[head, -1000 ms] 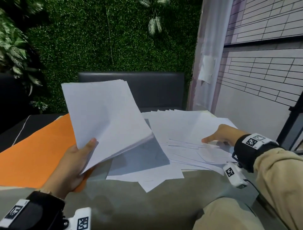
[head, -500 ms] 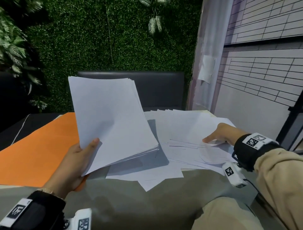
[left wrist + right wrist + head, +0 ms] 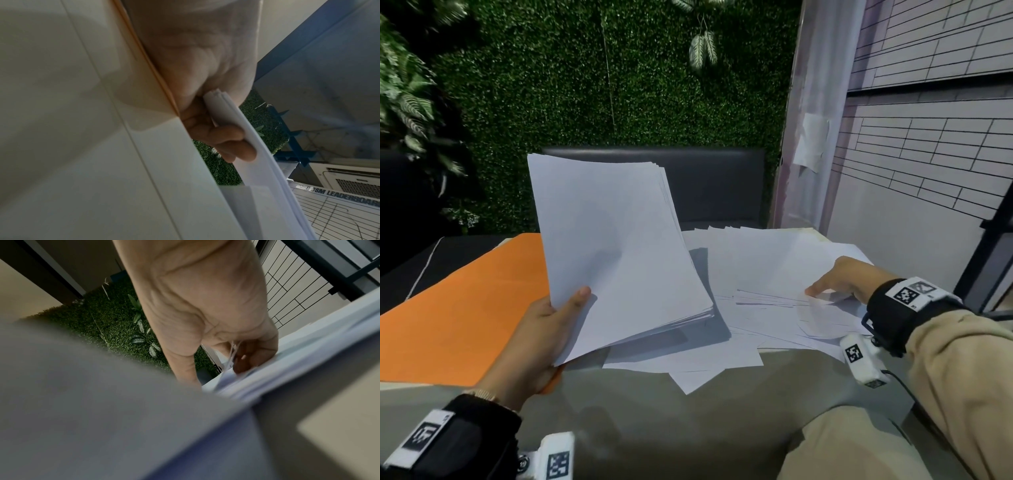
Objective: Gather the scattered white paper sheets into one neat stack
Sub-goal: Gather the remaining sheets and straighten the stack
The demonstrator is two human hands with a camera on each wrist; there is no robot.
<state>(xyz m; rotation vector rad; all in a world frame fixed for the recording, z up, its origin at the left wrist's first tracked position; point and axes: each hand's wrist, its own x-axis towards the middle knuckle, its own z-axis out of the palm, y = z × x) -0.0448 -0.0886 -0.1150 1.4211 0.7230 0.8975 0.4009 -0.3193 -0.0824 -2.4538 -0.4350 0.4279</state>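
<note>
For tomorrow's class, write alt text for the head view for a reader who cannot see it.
The left hand holds up a stack of white sheets while the right hand lifts the edge of loose sheets spread across the table. An orange sheet lies at left.

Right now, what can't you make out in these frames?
- Left hand fingers: head view, hidden behind the held stack.
- Right hand fingertips: head view, tucked under loose sheets; grip unclear.
- Sheet count: edges too fine.
- Right wrist view: foreground blurred.
</note>
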